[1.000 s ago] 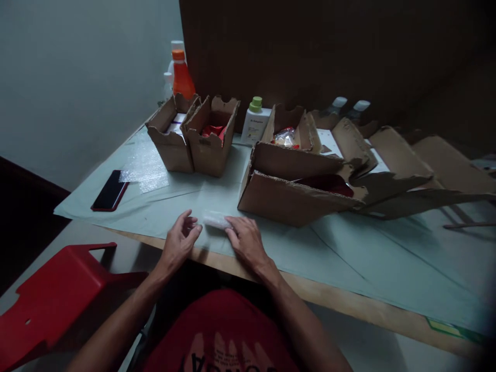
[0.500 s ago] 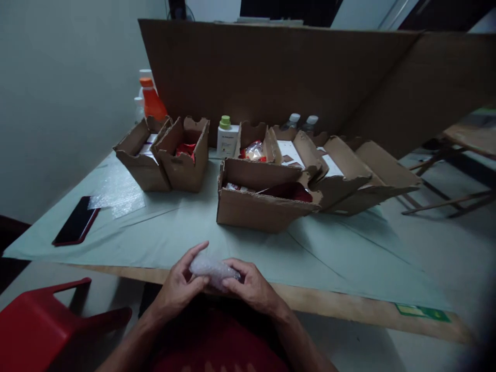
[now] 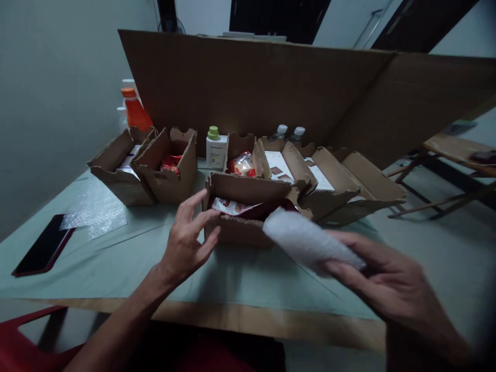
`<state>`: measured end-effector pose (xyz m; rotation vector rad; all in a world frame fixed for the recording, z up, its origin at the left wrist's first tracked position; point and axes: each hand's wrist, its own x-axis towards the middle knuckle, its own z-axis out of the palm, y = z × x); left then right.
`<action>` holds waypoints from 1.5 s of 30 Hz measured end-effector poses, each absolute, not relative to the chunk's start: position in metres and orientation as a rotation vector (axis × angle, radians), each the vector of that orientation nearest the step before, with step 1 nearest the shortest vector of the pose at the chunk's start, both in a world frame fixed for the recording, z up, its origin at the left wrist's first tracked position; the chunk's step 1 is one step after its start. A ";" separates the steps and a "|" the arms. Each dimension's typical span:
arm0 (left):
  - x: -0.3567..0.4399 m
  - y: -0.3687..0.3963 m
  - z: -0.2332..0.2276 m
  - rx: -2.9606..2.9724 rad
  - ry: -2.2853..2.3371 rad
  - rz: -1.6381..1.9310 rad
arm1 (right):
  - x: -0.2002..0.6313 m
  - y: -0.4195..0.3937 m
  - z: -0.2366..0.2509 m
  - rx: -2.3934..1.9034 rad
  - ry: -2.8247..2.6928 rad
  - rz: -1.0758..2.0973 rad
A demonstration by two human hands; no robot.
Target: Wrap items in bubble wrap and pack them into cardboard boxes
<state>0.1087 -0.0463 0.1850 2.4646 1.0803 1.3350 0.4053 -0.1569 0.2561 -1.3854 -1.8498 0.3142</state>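
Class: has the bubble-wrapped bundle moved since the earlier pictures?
Yes. The bubble-wrapped bundle, in the right hand, has risen from the table edge toward the front cardboard box.

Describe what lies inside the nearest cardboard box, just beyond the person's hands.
Inside the nearest cardboard box lie a printed packet and something dark red. The front wall and the bubble-wrapped bundle hide the rest.

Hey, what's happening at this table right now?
A person at a table holds a bubble-wrapped bundle in the right hand, raised near an open cardboard box that has packets inside. The left hand is open and empty, fingers spread close to that box's front corner. More open boxes stand in a row behind, with an orange bottle and a white green-capped bottle. A phone and a sheet of bubble wrap lie to the left.
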 end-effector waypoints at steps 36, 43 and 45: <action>0.091 -0.048 0.106 1.573 1.295 1.131 | 0.441 -0.150 0.189 -1.776 -1.732 0.210; 0.150 -0.024 0.110 1.395 1.166 1.102 | 0.417 -0.098 0.133 -1.528 -1.601 0.534; 0.143 -0.044 0.103 1.411 1.213 1.098 | 0.412 -0.118 0.130 -1.538 -1.630 0.453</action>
